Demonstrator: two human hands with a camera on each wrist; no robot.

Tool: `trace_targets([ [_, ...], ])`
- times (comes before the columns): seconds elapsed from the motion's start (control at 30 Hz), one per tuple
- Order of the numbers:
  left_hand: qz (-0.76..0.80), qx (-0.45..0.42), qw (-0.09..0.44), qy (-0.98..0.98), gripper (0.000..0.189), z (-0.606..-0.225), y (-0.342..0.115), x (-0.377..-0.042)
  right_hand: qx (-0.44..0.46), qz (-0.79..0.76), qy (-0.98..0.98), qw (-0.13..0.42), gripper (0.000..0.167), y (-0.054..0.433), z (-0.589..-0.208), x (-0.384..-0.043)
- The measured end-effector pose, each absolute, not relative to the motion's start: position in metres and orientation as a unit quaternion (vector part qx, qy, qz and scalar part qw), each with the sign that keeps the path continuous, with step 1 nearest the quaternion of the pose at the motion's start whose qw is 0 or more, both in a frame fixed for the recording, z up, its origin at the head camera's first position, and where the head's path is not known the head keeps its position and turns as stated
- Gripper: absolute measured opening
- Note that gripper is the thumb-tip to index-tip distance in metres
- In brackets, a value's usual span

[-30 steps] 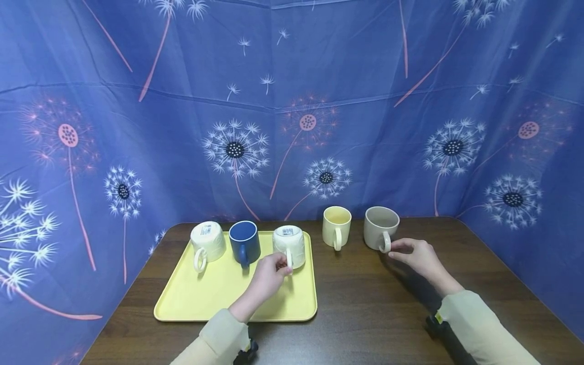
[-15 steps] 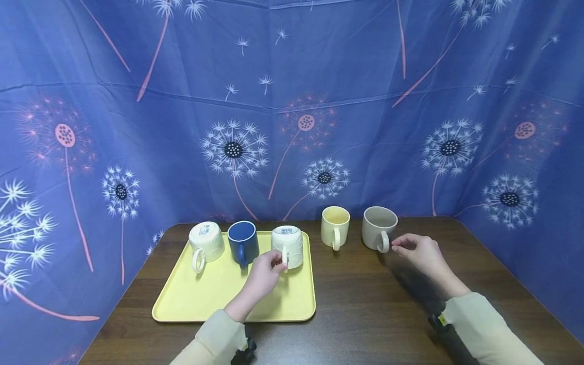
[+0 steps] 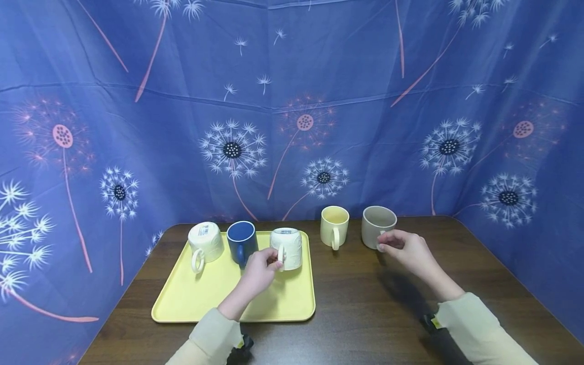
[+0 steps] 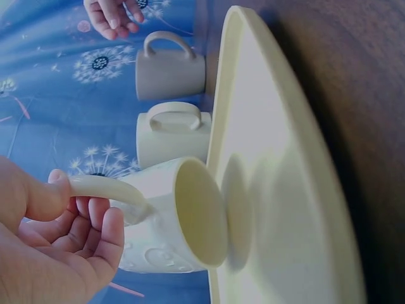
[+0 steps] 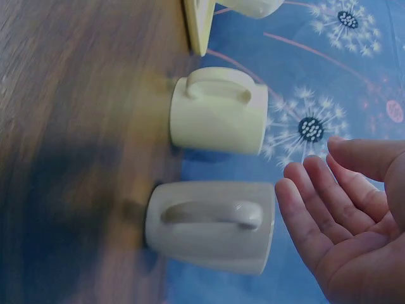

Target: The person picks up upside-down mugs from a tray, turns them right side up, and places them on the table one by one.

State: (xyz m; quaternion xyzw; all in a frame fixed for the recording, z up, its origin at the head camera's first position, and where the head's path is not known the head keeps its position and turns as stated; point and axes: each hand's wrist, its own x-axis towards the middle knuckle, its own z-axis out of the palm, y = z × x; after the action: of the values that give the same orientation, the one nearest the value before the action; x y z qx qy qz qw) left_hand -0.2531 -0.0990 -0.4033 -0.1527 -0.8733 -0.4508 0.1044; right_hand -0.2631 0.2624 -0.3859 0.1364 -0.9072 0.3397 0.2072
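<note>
A brown wooden tabletop (image 3: 356, 324) fills the lower part of the scene, its back edge running along a blue cloth (image 3: 274, 61) printed with white and pink dandelions. The cloth also closes in both sides. A yellow tray (image 3: 191, 304) lies flat on the left half, its far rim near the back edge.

On the tray, a left white mug (image 3: 209, 246) stands upside down by the far left corner. A blue mug (image 3: 241, 233) stands upright beside it. The right white mug (image 3: 293, 251), also bottom up, is tilted near the tray's right rim; the left hand (image 3: 260, 272) has its fingers clamped on that mug's handle (image 4: 107, 189). Whether the mug's rim touches the tray is hard to tell.

Off the tray, a yellow mug (image 3: 329, 230) and a grey mug (image 3: 368, 228) stand upright on the wood near the back edge, a narrow gap between them. The right hand (image 3: 409, 249) is just beside the grey mug, thumb and fingers apart and lightly bent.

A slim strip of wood parts the tray from the yellow mug. Toward the front, bare wood widens between the tray's right rim and the right sleeve (image 3: 474, 319); the tray's front left shows bare yellow.
</note>
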Motion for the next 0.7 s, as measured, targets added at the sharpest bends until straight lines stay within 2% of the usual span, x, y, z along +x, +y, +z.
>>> trace_targets([
  [0.7, -0.448, -0.174, 0.096, -0.872, 0.005, -0.378, -0.099, -0.24, 0.231, 0.381, -0.873, 0.201, 0.019, 0.211, -0.349, -0.234],
])
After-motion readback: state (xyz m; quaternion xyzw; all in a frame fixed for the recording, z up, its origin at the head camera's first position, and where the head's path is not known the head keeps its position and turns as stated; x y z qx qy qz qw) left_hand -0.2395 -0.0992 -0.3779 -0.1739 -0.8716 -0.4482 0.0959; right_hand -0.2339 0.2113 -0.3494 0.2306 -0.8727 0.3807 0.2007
